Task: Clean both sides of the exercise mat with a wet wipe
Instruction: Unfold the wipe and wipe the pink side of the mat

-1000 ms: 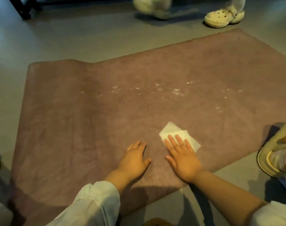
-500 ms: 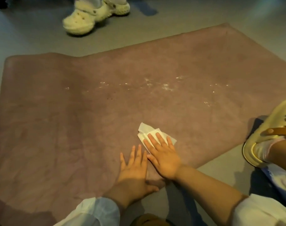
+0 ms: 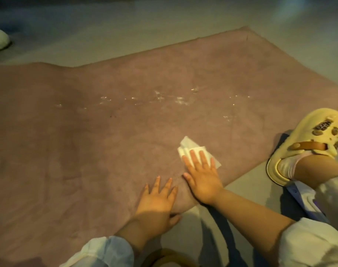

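While the flat right hand (image 3: 202, 175) presses the limp white wet wipe (image 3: 191, 149) near the soft mauve exercise mat's (image 3: 87, 141) near edge, the spread left hand (image 3: 156, 201) pins it.

White folded wipe (image 3: 191, 149) on mauve mat (image 3: 87, 141).

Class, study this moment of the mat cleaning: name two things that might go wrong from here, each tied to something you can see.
1. The wet wipe is only pressed under flat fingers of the right hand, so it may bunch or slip out.
2. The whitish marks lie farther up the mat than the wipe, so they might be missed.
3. The left hand pins only the near edge; the mat may shift.
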The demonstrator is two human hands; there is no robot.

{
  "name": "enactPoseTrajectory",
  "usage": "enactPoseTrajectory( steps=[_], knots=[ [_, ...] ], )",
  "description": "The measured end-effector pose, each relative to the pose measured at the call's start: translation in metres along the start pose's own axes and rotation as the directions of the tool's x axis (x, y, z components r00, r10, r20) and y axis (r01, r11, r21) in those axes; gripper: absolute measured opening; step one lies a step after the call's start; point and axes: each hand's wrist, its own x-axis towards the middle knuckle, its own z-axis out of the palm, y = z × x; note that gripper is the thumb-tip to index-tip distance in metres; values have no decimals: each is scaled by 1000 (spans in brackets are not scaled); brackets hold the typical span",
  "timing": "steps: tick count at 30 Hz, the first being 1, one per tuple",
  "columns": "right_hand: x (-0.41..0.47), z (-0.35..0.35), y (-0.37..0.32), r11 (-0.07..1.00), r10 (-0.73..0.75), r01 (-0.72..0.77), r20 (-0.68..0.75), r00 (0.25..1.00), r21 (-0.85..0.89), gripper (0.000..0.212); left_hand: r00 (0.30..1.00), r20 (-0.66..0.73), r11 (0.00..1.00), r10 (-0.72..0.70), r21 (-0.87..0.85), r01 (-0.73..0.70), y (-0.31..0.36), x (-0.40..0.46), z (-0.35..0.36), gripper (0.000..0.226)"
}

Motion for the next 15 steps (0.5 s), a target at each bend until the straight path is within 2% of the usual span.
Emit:
enactPoseTrajectory(
  steps=[1,5,8,11,13,15],
  knots=[
    [3,1,-10,998,-65,65,22,998,-11,91,1000,16,1000,-6,3,6,-3,0,-4,76],
    [30,1,-40,984,-173,174,42,984,-24,99,978,-195,994,-76,-94,58,-32,2,-25,62],
    [56,-5,-61,978,-203,206,70,977,-30,80,913,-273,951,-303,-150,271,-65,4,-38,57],
    [84,-12,-86,973,-221,227,114,969,-45,52,838,-234,865,-493,-235,443,-90,4,-41,69],
    [102,-15,-101,960,-270,276,107,957,-43,49,820,-195,836,-538,-251,489,-100,6,-42,79],
    [122,-18,-107,946,-316,321,83,945,-49,48,833,-162,840,-529,-241,486,-104,9,-40,85]
  ],
)
